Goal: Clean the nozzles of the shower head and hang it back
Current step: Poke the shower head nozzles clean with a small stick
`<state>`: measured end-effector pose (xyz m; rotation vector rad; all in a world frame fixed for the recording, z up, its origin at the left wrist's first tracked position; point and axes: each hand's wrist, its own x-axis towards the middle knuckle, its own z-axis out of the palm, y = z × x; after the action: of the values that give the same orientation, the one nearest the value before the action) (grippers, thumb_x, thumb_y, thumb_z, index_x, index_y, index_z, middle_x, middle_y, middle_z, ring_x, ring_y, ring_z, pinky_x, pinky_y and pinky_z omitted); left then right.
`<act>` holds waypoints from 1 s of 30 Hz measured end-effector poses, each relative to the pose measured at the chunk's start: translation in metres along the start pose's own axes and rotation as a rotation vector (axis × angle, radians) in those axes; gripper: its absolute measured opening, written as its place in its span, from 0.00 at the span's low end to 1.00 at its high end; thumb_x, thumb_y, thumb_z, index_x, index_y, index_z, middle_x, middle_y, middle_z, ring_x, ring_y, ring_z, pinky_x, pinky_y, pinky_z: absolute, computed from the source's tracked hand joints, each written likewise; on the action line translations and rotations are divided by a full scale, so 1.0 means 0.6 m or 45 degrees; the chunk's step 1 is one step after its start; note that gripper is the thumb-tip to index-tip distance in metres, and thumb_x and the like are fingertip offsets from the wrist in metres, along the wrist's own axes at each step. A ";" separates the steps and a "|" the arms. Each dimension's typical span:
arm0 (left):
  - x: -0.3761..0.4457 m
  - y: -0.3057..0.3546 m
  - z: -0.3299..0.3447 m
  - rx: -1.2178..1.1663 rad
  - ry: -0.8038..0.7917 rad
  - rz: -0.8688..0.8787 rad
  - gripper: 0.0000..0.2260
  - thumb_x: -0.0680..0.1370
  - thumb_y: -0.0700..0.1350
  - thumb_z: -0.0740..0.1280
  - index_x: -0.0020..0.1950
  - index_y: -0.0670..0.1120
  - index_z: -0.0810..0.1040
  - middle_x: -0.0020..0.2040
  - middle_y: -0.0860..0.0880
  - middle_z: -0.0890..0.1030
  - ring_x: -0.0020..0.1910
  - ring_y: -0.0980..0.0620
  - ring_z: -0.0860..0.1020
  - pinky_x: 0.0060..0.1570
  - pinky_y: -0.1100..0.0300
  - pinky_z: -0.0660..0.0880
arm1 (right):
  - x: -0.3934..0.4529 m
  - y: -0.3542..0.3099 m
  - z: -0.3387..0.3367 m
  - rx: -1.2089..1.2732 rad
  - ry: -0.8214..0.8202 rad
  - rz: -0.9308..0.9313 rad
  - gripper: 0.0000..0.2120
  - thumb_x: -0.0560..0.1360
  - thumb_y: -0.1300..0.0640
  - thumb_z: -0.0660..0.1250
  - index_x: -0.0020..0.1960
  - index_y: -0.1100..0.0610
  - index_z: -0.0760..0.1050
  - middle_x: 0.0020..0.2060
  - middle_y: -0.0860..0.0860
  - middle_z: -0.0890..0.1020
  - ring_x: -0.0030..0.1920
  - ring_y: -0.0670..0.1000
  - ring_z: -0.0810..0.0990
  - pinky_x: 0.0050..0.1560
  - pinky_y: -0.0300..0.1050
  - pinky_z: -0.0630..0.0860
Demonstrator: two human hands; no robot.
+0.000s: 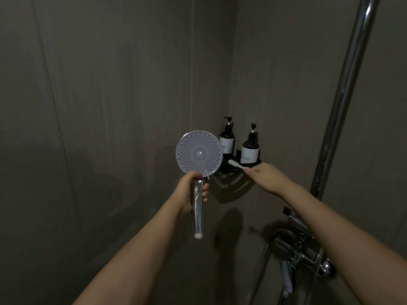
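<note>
Fingers of the left hand [191, 190] curl round the chrome handle of the shower head [199, 153], holding it upright with its round nozzle face turned toward the camera — the pale disc sits just above the grip. Off to the right of those fingers, the right hand [267, 175] reaches forward and pinches the end of a white toothbrush [237, 164], whose head points left toward the shower head without touching it. Just beyond the right fingers a dark corner shelf [233, 183] carries two pump bottles [250, 148]. Further right and lower stand a chrome riser pipe [345, 93] and the mixer tap [301, 245].
</note>
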<state>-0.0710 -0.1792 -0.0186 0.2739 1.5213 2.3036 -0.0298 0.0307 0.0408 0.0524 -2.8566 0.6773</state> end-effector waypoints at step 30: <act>0.009 0.037 0.038 0.034 0.065 0.281 0.28 0.79 0.63 0.47 0.48 0.44 0.77 0.27 0.47 0.78 0.23 0.53 0.74 0.25 0.64 0.70 | 0.001 -0.091 0.018 -0.472 0.179 -0.415 0.26 0.78 0.39 0.52 0.30 0.54 0.70 0.26 0.48 0.71 0.29 0.48 0.72 0.27 0.39 0.61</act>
<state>-0.0721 -0.1653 0.0106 0.4117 1.6205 2.4770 -0.0278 -0.0229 0.0553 0.3862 -2.6969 0.0811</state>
